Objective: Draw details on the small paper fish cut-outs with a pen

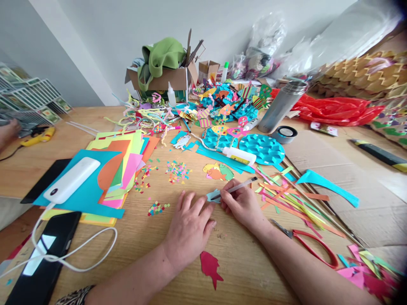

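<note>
A broad, light-brown wooden table (140,238) lies beneath both grips. To the left of the left grip (191,222) is a stack of brightly coloured paper sheets (110,170); well beyond the right grip (239,202) leans a grey metal flask (282,109). The left grip is loose, fingers spread flat on the table, fingertips at a small light-blue paper piece (210,196). The right grip is closed around a slim, pale-barrelled pen (243,185), its dark tip at that paper piece, between the two grips. Scissors with red looped handles (297,232) lie to the right, beside the right forearm. A dark-red paper fish cutout (210,267) sits nearer the body than the left grip, and small multicoloured confetti (178,170) lies beyond it.
</note>
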`<state>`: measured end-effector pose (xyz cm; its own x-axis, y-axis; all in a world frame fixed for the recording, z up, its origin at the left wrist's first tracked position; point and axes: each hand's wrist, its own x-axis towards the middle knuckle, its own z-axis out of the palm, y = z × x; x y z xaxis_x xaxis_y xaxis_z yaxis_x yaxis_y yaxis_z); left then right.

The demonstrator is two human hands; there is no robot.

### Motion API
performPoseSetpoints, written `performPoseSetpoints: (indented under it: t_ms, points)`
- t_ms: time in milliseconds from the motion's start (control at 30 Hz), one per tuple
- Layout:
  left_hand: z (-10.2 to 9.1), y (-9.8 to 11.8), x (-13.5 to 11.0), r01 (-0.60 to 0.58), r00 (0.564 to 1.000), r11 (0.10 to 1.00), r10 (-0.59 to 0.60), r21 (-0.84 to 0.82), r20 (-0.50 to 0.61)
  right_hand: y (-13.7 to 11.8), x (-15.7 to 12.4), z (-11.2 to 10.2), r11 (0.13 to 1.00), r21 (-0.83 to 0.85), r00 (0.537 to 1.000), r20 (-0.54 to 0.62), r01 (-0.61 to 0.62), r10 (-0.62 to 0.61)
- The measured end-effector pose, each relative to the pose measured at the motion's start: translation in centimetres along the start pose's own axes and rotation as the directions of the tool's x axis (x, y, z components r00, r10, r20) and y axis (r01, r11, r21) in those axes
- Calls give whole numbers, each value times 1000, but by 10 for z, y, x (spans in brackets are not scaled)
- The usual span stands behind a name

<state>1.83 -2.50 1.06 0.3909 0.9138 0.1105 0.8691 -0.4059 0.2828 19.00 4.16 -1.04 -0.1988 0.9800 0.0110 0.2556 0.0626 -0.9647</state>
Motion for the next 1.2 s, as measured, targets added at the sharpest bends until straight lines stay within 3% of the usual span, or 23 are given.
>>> performPoseSetpoints:
  t_ms: [1067,1200]
  points:
    - [1,0,1,0,1000,1000,0,-10,0,-3,-1,1,1000,25,1000,18,-4,3]
    - [1,0,0,5,1000,1000,-5,-10,-11,-7,-3,0,996,83,999,-44,22,-19]
